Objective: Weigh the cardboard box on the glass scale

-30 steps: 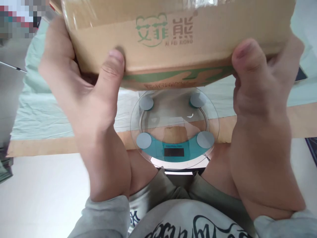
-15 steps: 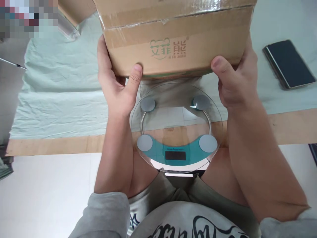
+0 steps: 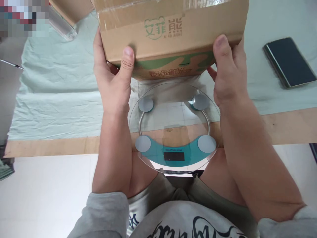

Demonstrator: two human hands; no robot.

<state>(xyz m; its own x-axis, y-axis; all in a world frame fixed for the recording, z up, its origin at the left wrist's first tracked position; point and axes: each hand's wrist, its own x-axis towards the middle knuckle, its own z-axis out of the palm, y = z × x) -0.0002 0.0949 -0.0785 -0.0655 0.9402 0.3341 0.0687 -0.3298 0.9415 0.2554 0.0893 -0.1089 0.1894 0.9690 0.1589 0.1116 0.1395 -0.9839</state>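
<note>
- The setting is a pale floor [image 3: 44, 195] with a flat sheet of brown cardboard [image 3: 292, 124] laid on it, and over that a wrinkled pale green cloth [image 3: 56, 89] that runs to the far edge of the view.
- Nearest the camera sit the person's bent knees and grey sleeves, with a round glass scale [image 3: 174, 127] lying between them, its near rim over the lap side and its far half over the cardboard and cloth. Its dark display [image 3: 173, 156] reads blank, as far as can be told.
- The left hand [image 3: 112, 77] grips the left end of a cardboard box [image 3: 173, 33], thumb pressed flat on the near face and fingers tucked beneath the bottom edge.
- The right hand [image 3: 226, 74] clasps the right end the same way, thumb on the front and fingers wrapped under and behind.
- The box hangs in the air just beyond and above the far rim of the scale, tilted so its green-printed underside shows; it does not appear to touch the glass.
- To handle this well, the box should be levelled and brought over the middle of the four round pads, so that no corner overhangs the rim or strikes the glass.
- Fingers under the bottom edge risk being pinched, so I would slide them out sideways as the weight settles.
- Farther right, a dark phone [image 3: 289, 62] lies on the cloth, well apart from the box.
</note>
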